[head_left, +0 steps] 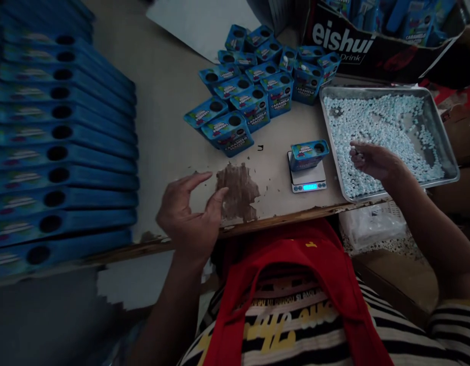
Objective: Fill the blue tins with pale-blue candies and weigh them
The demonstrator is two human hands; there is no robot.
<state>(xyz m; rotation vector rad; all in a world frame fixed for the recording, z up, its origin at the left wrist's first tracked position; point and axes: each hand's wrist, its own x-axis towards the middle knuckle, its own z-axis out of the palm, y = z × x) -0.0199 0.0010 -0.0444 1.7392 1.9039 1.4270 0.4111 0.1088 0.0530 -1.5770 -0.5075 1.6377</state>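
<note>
A small digital scale (298,179) sits near the front edge of the worktable (162,101), its display lit blue, the digits too blurred to read. On its plate, toward the rear, stands one blue box (309,156), upright, with a dark round hole in its top. Just right of the scale lies a metal tray (444,131) spread with pale blue and white pellets (352,119), thinner toward its right side, where bare metal shows. The person's right hand (374,160) is over the tray's near-left part, right of the scale, its fingers curled together; whether pellets are in its grip, I cannot tell. The left hand (192,211) is left of the scale and well apart from it, open, thumb and forefinger spread beside a worn brown patch (237,192) in the tabletop. Beyond the scale and to its left, a cluster of matching blue boxes (253,109) stands close together, several marked "CARAMELO MACIZO". Far left of the scale, more blue packaging (97,127) is ranged in a long row. Beyond the scale, to the right and behind the tray, a black carton (395,58) lettered "eishui" holds further blue packs (415,23).
</note>
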